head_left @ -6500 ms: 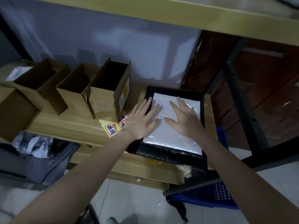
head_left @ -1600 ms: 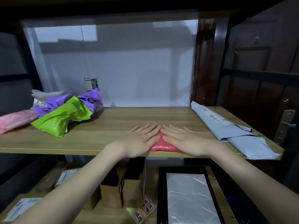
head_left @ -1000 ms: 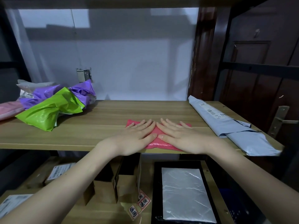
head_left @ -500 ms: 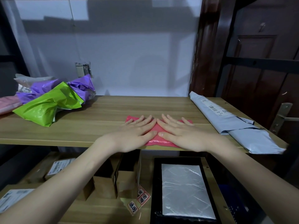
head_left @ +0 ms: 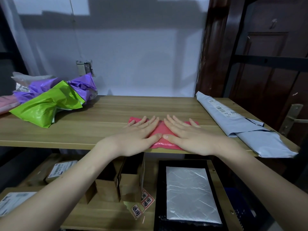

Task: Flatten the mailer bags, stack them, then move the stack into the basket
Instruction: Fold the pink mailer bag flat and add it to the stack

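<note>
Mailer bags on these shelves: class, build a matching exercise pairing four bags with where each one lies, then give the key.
Things:
1. pink bag
2. green bag
3. grey bag
4. silvery bag

Places:
A. right end of the upper shelf
B. in the black tray on the lower shelf
C. under both flat hands
D. left end of the upper shelf, against a purple bag

Pairs: 1-C, 2-D, 3-A, 4-B

2 hands, the left hand [head_left: 133, 139] and the right hand [head_left: 191, 139], are showing. On the upper shelf [head_left: 100, 120], 1 red mailer bag [head_left: 158, 130], 1 green mailer bag [head_left: 46, 107], 1 purple mailer bag [head_left: 81, 84] and 1 grey mailer bag [head_left: 246, 129] are lying.
</note>
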A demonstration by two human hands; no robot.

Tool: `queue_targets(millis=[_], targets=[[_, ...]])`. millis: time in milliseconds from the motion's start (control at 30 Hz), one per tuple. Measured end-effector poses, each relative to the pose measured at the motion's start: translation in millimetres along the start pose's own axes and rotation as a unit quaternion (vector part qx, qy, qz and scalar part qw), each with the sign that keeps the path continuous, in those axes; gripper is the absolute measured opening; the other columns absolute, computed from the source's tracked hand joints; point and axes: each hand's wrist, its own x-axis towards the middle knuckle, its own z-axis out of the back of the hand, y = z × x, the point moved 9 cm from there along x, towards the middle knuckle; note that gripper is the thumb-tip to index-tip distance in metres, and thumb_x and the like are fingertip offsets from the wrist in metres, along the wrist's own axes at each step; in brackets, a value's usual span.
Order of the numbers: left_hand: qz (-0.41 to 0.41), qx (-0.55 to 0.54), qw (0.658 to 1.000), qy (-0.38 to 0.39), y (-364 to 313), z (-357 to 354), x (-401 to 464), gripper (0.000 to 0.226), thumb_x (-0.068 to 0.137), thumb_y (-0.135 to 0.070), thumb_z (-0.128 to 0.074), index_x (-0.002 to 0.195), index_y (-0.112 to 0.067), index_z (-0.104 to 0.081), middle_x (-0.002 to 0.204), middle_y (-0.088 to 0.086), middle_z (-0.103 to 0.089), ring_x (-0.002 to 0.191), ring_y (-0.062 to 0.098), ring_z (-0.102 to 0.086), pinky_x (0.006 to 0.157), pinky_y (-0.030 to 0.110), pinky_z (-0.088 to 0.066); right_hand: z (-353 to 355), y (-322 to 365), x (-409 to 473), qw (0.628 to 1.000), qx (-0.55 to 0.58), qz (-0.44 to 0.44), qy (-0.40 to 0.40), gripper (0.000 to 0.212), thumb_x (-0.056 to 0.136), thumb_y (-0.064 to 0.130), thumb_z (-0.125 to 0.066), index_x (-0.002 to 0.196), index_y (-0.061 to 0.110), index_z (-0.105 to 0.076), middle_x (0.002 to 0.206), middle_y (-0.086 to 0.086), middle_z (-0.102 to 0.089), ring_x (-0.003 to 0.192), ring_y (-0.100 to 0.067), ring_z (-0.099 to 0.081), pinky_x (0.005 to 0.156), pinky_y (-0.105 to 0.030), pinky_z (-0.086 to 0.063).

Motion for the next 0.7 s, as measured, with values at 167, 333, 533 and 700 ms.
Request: queue_targets(millis=[167, 333, 533, 700], targets=[[-0.003, -0.004, 1.0, -0.011, 0, 1, 0, 0.068, 0.095, -0.055, -0.018, 0.149, -0.027, 0.012, 0.158, -0.009, 0.007, 0.145, 0.006, 0.009, 0.117, 0.028, 0.005, 1, -1, 1, 1.0, 0.007, 0.002, -0.013, 0.069, 0.094, 0.059, -0.015, 0.147, 0.027, 0.016, 0.156, 0.013, 0.018, 0.142, 0.0, 0.017, 0.119, -0.041, 0.007], [-0.021, -0.057, 0.997, -0.042, 4, 5, 0, 0.076, 0.092, -0.061, -0.029, 0.148, -0.03, 0.012, 0.158, -0.008, 0.012, 0.144, 0.005, 0.01, 0.119, 0.03, 0.002, 7, -1, -2, 0.997, 0.045, 0.016, -0.056, 0.07, 0.093, 0.059, -0.025, 0.149, 0.032, 0.008, 0.158, 0.012, 0.011, 0.144, -0.001, 0.01, 0.12, -0.036, 0.002], [-0.09, -0.219, 0.966, -0.1, 19, 35, -28, 0.106, 0.051, -0.087, -0.054, 0.14, -0.052, -0.009, 0.153, -0.025, 0.0, 0.141, -0.008, 0.005, 0.117, 0.025, -0.004, 54, -1, -36, 0.94, 0.122, 0.05, -0.315, 0.046, 0.093, 0.051, -0.039, 0.128, 0.024, -0.051, 0.126, 0.011, -0.047, 0.121, -0.004, -0.037, 0.107, -0.037, -0.032], [-0.128, -0.075, 0.986, -0.08, 36, 16, -47, 0.088, 0.059, -0.079, -0.055, 0.137, -0.051, -0.025, 0.152, -0.019, -0.022, 0.137, -0.011, -0.015, 0.109, 0.004, -0.01, 39, 21, -52, 0.978, 0.014, 0.053, -0.201, 0.069, 0.08, 0.075, -0.024, 0.136, 0.036, -0.036, 0.129, 0.017, -0.044, 0.118, -0.003, -0.037, 0.101, -0.032, -0.036]])
